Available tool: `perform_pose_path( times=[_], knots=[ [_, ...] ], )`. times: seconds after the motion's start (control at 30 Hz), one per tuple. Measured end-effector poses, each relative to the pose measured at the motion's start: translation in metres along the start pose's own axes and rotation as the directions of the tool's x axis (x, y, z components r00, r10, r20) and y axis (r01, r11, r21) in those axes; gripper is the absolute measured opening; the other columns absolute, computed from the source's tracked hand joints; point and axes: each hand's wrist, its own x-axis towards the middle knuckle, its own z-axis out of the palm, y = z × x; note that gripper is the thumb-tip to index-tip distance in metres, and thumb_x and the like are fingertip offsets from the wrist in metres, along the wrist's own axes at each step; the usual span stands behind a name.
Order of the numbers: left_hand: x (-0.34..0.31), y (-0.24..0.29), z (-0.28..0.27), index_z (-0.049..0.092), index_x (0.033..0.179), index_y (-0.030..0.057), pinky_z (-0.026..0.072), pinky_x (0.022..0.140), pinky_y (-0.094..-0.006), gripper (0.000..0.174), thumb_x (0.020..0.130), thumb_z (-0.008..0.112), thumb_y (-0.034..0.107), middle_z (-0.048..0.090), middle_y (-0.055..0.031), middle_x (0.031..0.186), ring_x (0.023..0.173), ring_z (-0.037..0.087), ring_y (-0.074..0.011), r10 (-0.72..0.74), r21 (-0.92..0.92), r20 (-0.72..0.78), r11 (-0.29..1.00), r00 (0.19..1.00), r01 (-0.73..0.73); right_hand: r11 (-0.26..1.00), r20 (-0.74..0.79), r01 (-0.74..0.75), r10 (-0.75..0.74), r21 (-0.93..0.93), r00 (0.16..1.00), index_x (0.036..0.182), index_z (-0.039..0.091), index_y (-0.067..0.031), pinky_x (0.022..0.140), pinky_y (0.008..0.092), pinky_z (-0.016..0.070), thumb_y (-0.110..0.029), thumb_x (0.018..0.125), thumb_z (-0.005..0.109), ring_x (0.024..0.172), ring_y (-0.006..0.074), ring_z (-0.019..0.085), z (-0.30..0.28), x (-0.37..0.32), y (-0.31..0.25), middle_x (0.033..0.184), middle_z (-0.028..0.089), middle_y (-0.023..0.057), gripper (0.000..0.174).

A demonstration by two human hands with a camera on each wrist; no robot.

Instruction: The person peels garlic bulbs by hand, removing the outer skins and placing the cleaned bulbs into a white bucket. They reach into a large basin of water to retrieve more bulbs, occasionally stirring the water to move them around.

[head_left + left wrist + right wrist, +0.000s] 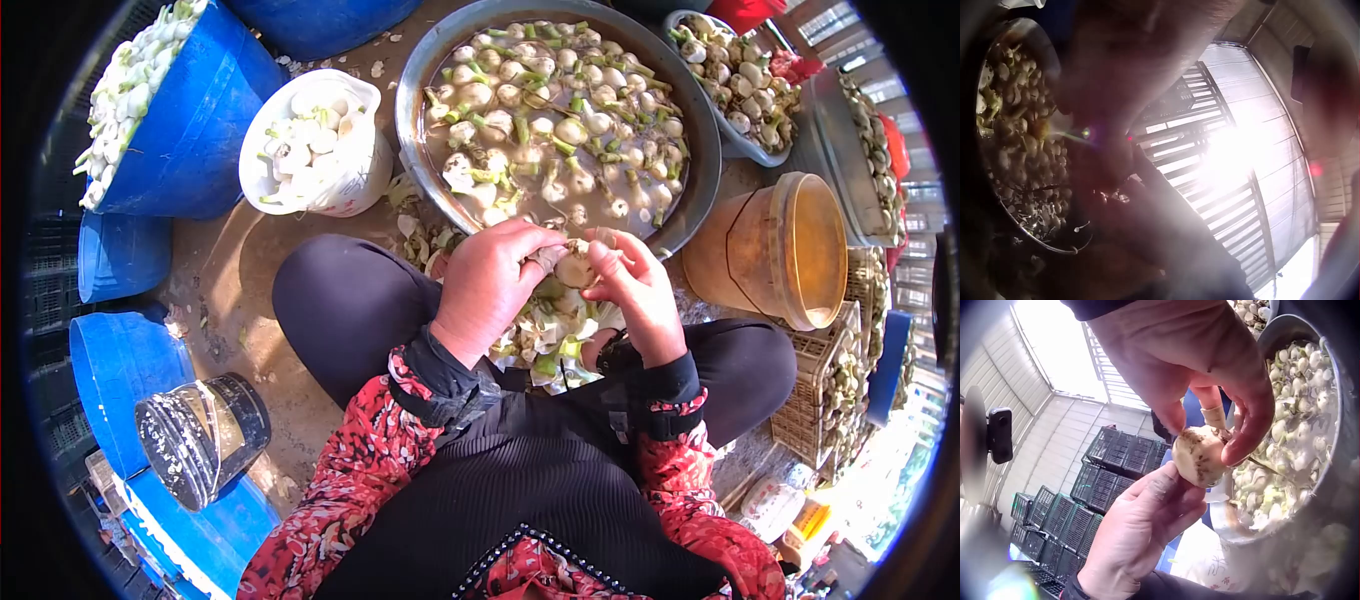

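Observation:
In front of the lap, both hands hold one pale garlic bulb (575, 268) with brown dirt on its skin. In the right wrist view, my left hand (1141, 525) grips the bulb (1200, 459) from below, thumb against its side. My right hand (1191, 362) pinches it from above between thumb and fingers. A beige band wraps one right finger, and a thin dark strip (1263, 465) juts out beside the right fingertips. The head view has my left hand (495, 285) and right hand (640, 300) meeting at the bulb; glare blurs the left wrist view.
Just ahead stands a wide metal basin (408, 130) of bulbs in murky water. Peelings (560, 340) lie between the legs. A white bucket (350, 175) of bulbs is front left, near a blue tub (210, 130). An orange bucket (740, 245) stands at the right.

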Motion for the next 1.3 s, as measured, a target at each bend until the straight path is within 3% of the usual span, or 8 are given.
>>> perform_pose_path(
  times=[0.1,0.33,0.67,0.83,1.0,1.07,1.13,1.3],
  knots=[
    [0.007,-0.006,-0.004,0.073,0.108,0.0035,0.0539,0.084,-0.0339,0.022,0.087,0.069,0.007,0.072,-0.0129,0.102,0.094,0.069,-0.0285,0.095,0.035,0.008,0.995,0.995,-0.096,0.981,0.087,0.192,-0.19,-0.01,0.978,0.127,0.059,-0.002,0.071,0.0237,0.0522,-0.03,0.093,0.074,0.085,0.0101,0.062,0.006,-0.001,-0.003,0.105,0.067,0.0074,0.046],
    [0.001,-0.002,0.001,0.073,0.108,0.0032,0.0542,0.082,-0.0354,0.024,0.085,0.067,0.005,0.072,-0.0144,0.101,0.092,0.069,-0.0307,0.095,0.105,0.056,0.989,0.994,-0.101,0.996,-0.037,0.083,-0.084,-0.043,0.996,0.127,0.058,-0.0005,0.065,0.0248,0.0525,-0.034,0.088,0.08,0.076,0.0087,0.063,0.0,-0.006,0.006,0.091,0.067,0.0067,0.056],
    [0.003,0.001,0.004,0.069,0.096,0.0036,0.0541,0.072,-0.0316,0.017,0.079,0.071,0.004,0.069,-0.0094,0.088,0.08,0.069,-0.0237,0.088,0.364,0.002,0.928,0.996,-0.083,0.909,0.007,0.222,-0.235,-0.352,0.972,0.131,0.058,0.0001,0.079,0.0274,0.0541,-0.025,0.088,0.079,0.086,0.0103,0.064,0.001,-0.01,0.015,0.104,0.067,0.0073,0.055],
    [0.004,-0.019,0.01,0.063,0.106,0.0013,0.0521,0.073,-0.0226,0.013,0.093,0.064,0.001,0.066,-0.0001,0.092,0.084,0.064,-0.0072,-0.192,-0.496,0.158,0.833,0.969,0.246,0.973,0.132,0.214,-0.225,0.088,0.966,0.141,0.049,-0.0011,0.091,0.0291,0.0511,-0.016,0.093,0.073,0.103,0.013,0.061,0.003,-0.008,0.003,0.115,0.063,0.0065,0.055],
    [0.002,-0.015,0.015,0.061,0.109,0.0002,0.0531,0.074,-0.0246,0.011,0.098,0.059,0.003,0.066,-0.0039,0.097,0.08,0.063,-0.0098,-0.195,-0.704,0.087,0.682,0.977,0.199,0.952,0.047,0.251,-0.263,0.177,0.964,0.141,0.048,-0.0033,0.096,0.0304,0.0494,-0.012,0.091,0.072,0.109,0.0145,0.06,0.003,-0.003,0.011,0.12,0.061,0.007,0.056],
    [0.008,-0.021,0.003,0.059,0.115,0.0002,0.0537,0.085,-0.0288,0.019,0.097,0.062,0.004,0.065,-0.008,0.107,0.095,0.065,-0.0147,-0.217,-0.522,-0.169,0.847,0.961,0.1,0.934,-0.006,0.322,-0.325,0.157,0.946,0.141,0.045,-0.0005,0.097,0.0308,0.0477,-0.006,0.088,0.071,0.109,0.0146,0.059,-0.005,-0.005,0.008,0.118,0.06,0.0073,0.06],
    [0.011,-0.009,-0.001,0.055,0.13,0.001,0.0486,0.1,-0.036,0.039,0.094,0.068,0.009,0.064,-0.0114,0.119,0.117,0.06,-0.0215,0.181,0.022,-0.348,0.982,0.92,-0.185,0.919,0.018,0.357,-0.365,0.169,0.931,0.141,0.045,-0.0003,0.098,0.0311,0.0474,-0.005,0.088,0.07,0.11,0.0149,0.059,-0.011,-0.006,0.008,0.119,0.059,0.0074,0.059],
    [0.009,0.006,0.008,0.067,0.121,0.0088,0.0487,0.096,-0.0406,0.041,0.08,0.075,0.009,0.066,-0.0098,0.118,0.11,0.061,-0.0308,0.394,0.286,0.017,0.879,0.919,-0.382,0.936,0.067,0.344,-0.348,0.072,0.935,0.135,0.048,0.0009,0.097,0.0304,0.0479,-0.007,0.087,0.072,0.109,0.0142,0.059,-0.005,-0.009,0.007,0.119,0.06,0.0072,0.054]
  ],
)
